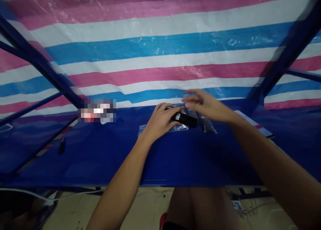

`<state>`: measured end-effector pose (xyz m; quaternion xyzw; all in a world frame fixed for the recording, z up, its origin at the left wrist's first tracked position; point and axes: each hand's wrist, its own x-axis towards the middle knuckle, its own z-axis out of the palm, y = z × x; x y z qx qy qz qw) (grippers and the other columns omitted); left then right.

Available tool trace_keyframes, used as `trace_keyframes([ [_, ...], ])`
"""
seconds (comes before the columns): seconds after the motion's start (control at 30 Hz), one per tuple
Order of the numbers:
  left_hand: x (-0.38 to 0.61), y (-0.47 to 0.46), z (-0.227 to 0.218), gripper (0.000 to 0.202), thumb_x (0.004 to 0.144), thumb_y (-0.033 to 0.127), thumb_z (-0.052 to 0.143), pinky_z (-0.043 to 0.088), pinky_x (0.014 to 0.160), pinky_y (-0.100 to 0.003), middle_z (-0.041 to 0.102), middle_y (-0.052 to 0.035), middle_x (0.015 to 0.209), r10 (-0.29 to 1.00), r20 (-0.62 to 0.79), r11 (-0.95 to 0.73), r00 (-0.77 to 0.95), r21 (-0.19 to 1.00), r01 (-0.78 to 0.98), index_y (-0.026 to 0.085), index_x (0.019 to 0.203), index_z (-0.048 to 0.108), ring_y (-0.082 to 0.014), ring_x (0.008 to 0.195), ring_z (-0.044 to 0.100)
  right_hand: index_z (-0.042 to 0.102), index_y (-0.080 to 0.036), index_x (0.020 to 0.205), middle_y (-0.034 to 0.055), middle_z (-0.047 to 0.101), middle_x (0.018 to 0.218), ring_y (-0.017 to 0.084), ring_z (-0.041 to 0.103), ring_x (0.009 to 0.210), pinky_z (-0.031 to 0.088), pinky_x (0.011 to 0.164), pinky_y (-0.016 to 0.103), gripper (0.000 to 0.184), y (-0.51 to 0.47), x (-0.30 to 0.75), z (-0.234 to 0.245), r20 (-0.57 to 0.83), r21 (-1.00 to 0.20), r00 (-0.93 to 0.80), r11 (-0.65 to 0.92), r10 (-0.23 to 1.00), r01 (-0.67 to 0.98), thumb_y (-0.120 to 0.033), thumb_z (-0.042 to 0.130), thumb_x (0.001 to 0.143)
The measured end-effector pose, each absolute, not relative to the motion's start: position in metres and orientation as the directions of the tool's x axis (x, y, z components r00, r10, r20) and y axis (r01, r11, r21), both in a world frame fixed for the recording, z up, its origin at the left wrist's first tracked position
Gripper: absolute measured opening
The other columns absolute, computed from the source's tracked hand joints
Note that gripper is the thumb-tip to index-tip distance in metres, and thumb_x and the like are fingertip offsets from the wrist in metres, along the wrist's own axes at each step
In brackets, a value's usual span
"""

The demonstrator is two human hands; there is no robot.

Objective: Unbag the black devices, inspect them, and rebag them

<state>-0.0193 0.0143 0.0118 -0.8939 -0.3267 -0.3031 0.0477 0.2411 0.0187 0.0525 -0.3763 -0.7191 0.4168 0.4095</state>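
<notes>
My left hand (162, 119) is closed around one end of a black oblong object (187, 119) with a small white label; I cannot make out its exact kind. Beneath that hand lies a clear plastic bag (142, 129), flat on the blue shelf (120, 146). My right hand (203, 104) hovers just beyond the black object, slightly blurred, its fingers apart and nothing visible in them. Under the right hand is another clear bag (208, 124) with something dark inside.
To the right lies a flat pale item with a dark edge (255, 124). A pixelated patch (96, 112) covers something at the left. Farther left is a dark screwdriver-like object (61, 146). Blue metal posts (288, 52) and a striped plastic sheet (160, 46) stand behind the shelf.
</notes>
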Motion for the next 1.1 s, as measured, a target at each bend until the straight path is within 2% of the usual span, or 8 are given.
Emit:
trace_keyframes([
  [0.17, -0.012, 0.012, 0.010, 0.066, 0.103, 0.026, 0.076, 0.034, 0.133, -0.063, 0.072, -0.0096, 0.145, 0.419, 0.629, -0.838, 0.655, -0.010, 0.546, 0.034, 0.163, 0.049, -0.0298, 0.146, 0.059, 0.068, -0.026, 0.144, 0.0087, 0.077, 0.138, 0.031, 0.073, 0.130, 0.059, 0.115, 0.051, 0.058, 0.028, 0.219, 0.015, 0.192, -0.947, -0.641, 0.312, 0.743, 0.078, -0.041, 0.085, 0.091],
  [0.33, -0.006, 0.009, 0.011, 0.066, 0.102, 0.044, 0.078, 0.040, 0.130, -0.061, 0.060, -0.0136, 0.162, 0.451, 0.744, -0.796, 0.493, 0.086, 0.599, 0.030, 0.161, 0.051, -0.0336, 0.154, 0.051, 0.061, -0.024, 0.153, 0.0103, 0.082, 0.122, 0.031, 0.079, 0.115, 0.061, 0.112, 0.055, 0.077, 0.039, 0.238, 0.007, 0.176, -0.983, -0.323, 0.184, 0.930, -0.005, -0.038, 0.091, 0.084],
  [0.4, -0.004, 0.007, 0.009, 0.068, 0.098, 0.052, 0.081, 0.045, 0.127, -0.058, 0.063, -0.0136, 0.159, 0.576, 0.662, -0.753, 0.480, 0.200, 0.627, 0.027, 0.156, 0.057, -0.0339, 0.150, 0.055, 0.049, -0.026, 0.164, 0.0112, 0.083, 0.118, 0.034, 0.079, 0.113, 0.063, 0.106, 0.057, 0.097, 0.046, 0.253, 0.002, 0.193, -0.981, -0.175, 0.192, 0.965, -0.025, -0.037, 0.095, 0.079],
  [0.5, -0.003, 0.007, 0.003, 0.076, 0.091, 0.055, 0.086, 0.047, 0.125, -0.057, 0.066, -0.0161, 0.156, 0.751, 0.370, -0.654, 0.547, 0.301, 0.694, 0.022, 0.155, 0.061, -0.0378, 0.148, 0.058, 0.019, -0.030, 0.179, 0.0124, 0.082, 0.120, 0.039, 0.079, 0.114, 0.068, 0.095, 0.056, 0.135, 0.057, 0.269, -0.009, 0.230, -0.973, -0.008, 0.229, 0.973, -0.020, -0.038, 0.101, 0.072],
  [0.57, -0.004, 0.008, -0.001, 0.080, 0.089, 0.053, 0.088, 0.050, 0.120, -0.057, 0.069, -0.0180, 0.152, 0.806, 0.195, -0.590, 0.559, 0.340, 0.733, 0.020, 0.157, 0.062, -0.0401, 0.143, 0.063, 0.008, -0.030, 0.181, 0.0139, 0.081, 0.120, 0.040, 0.080, 0.109, 0.070, 0.085, 0.054, 0.145, 0.061, 0.273, -0.015, 0.223, -0.975, 0.068, 0.223, 0.973, -0.001, -0.040, 0.102, 0.070],
  [0.77, -0.012, 0.014, -0.003, 0.062, 0.095, 0.042, 0.080, 0.052, 0.117, -0.056, 0.071, -0.0148, 0.153, 0.857, 0.114, -0.501, 0.503, 0.411, 0.762, 0.023, 0.152, 0.067, -0.0392, 0.140, 0.067, 0.051, -0.029, 0.153, 0.0071, 0.078, 0.099, 0.033, 0.081, 0.090, 0.072, 0.064, 0.043, 0.085, 0.060, 0.268, -0.021, 0.176, -0.983, 0.138, 0.181, 0.975, -0.025, -0.040, 0.093, 0.080],
  [0.9, -0.016, 0.014, 0.002, 0.060, 0.096, 0.046, 0.078, 0.055, 0.110, -0.054, 0.073, -0.0142, 0.148, 0.871, 0.133, -0.484, 0.474, 0.406, 0.775, 0.024, 0.151, 0.069, -0.0405, 0.135, 0.068, 0.055, -0.030, 0.143, 0.0050, 0.077, 0.096, 0.029, 0.081, 0.085, 0.070, 0.057, 0.038, 0.068, 0.057, 0.264, -0.021, 0.136, -0.989, 0.131, 0.143, 0.982, -0.048, -0.033, 0.089, 0.084],
  [1.1, -0.014, 0.012, 0.002, 0.059, 0.095, 0.050, 0.077, 0.055, 0.104, -0.052, 0.075, -0.0143, 0.144, 0.873, 0.143, -0.482, 0.466, 0.391, 0.784, 0.025, 0.148, 0.071, -0.0421, 0.133, 0.068, 0.055, -0.031, 0.135, 0.0028, 0.072, 0.095, 0.030, 0.081, 0.094, 0.074, 0.065, 0.043, 0.051, 0.060, 0.258, -0.024, 0.149, -0.972, 0.199, 0.180, 0.969, -0.148, -0.028, 0.079, 0.090],
])
